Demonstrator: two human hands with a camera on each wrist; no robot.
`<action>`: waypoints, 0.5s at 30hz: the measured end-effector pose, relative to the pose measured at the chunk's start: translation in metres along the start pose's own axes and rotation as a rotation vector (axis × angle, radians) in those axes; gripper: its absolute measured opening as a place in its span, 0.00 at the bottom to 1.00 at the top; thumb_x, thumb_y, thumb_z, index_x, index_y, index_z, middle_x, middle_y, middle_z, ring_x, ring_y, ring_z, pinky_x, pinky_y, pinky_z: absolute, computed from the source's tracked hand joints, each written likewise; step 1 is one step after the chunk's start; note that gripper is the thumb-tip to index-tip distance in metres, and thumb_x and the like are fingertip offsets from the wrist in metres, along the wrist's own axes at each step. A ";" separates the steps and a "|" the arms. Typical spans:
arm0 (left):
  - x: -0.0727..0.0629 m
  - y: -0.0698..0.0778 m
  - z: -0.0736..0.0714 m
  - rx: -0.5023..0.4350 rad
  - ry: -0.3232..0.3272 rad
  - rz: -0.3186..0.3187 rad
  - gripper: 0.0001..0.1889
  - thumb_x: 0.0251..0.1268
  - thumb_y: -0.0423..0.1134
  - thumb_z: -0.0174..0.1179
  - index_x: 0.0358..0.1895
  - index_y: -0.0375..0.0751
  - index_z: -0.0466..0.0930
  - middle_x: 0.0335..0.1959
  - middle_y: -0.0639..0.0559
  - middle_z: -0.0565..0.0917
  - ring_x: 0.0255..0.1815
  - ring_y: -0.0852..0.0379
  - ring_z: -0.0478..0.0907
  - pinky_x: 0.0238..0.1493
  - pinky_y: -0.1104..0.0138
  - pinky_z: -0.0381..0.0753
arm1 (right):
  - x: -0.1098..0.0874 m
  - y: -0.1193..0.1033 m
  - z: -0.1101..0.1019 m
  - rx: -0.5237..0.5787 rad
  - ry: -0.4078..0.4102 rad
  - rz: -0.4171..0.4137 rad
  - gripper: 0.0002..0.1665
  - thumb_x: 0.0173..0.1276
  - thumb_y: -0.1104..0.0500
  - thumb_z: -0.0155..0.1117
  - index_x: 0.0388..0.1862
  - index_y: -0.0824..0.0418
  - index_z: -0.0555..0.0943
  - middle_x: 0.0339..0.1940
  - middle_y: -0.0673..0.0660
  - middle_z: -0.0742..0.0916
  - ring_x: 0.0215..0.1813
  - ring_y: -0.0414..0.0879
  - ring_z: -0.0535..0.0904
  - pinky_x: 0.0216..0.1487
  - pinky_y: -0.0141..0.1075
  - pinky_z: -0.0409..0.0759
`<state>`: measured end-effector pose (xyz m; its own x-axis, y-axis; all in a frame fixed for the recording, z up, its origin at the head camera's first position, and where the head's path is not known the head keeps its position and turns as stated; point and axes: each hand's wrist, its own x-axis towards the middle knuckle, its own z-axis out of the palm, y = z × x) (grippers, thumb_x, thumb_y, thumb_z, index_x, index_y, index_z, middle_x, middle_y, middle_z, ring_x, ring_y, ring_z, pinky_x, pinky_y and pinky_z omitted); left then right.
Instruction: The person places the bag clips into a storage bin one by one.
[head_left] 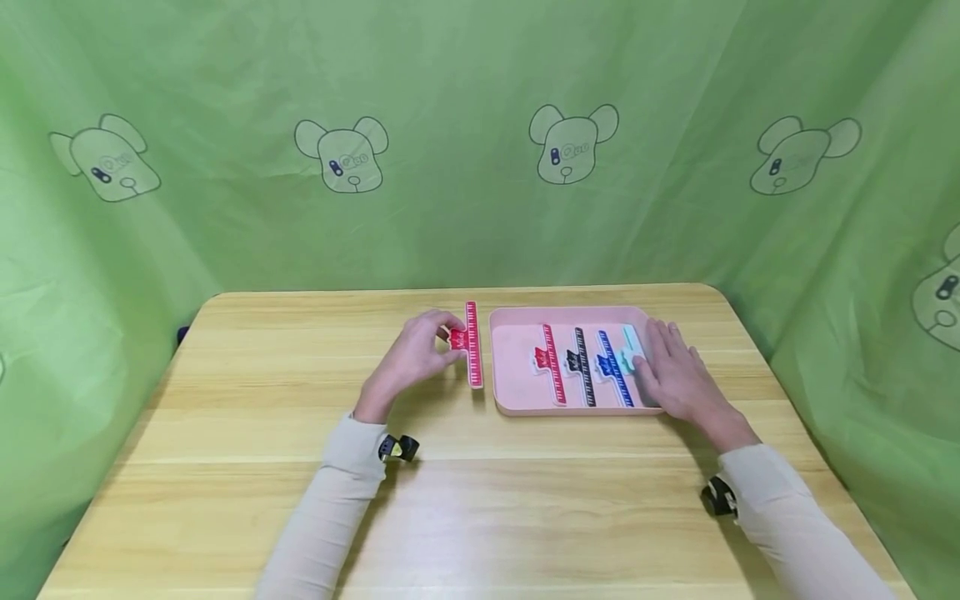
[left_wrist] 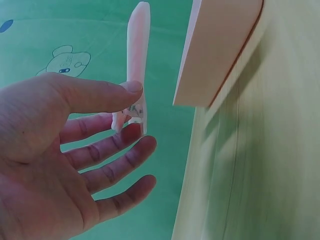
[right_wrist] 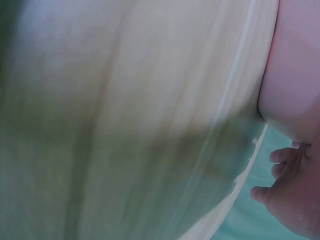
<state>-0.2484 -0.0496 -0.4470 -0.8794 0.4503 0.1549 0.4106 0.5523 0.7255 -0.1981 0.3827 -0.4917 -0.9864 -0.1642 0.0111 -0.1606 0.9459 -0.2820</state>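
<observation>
My left hand [head_left: 416,352] pinches a pinkish-red spring clip [head_left: 473,346] with a piano-key pattern along its long bar. The bar is held just left of the pink tray [head_left: 512,392]. In the left wrist view the same clip [left_wrist: 138,45] shows edge-on, its small spring beside the thumb [left_wrist: 105,96]. My right hand [head_left: 681,375] lies with straight fingers along the tray's right rim, thumb over the inside. Inside the tray, in a row, are a red clip [head_left: 554,367], a black clip [head_left: 584,367], a blue clip [head_left: 617,371] and a mint clip [head_left: 632,342] beside the right thumb.
The tray stands towards the back of a light wooden table [head_left: 450,500]. Behind it and at both sides hangs a green curtain [head_left: 465,225] printed with animal heads. In the right wrist view the table surface [right_wrist: 125,100] fills most of the picture, blurred.
</observation>
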 end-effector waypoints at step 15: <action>0.009 0.013 0.021 0.001 -0.014 0.005 0.20 0.59 0.31 0.74 0.55 0.36 0.81 0.49 0.47 0.83 0.53 0.44 0.81 0.55 0.55 0.83 | 0.000 0.000 0.000 0.015 -0.008 0.007 0.45 0.84 0.42 0.34 0.83 0.68 0.34 0.83 0.74 0.45 0.82 0.71 0.36 0.75 0.71 0.41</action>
<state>-0.2463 -0.0236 -0.4503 -0.8740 0.4628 0.1485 0.4148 0.5510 0.7242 -0.1979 0.3826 -0.4912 -0.9871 -0.1602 0.0021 -0.1536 0.9426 -0.2965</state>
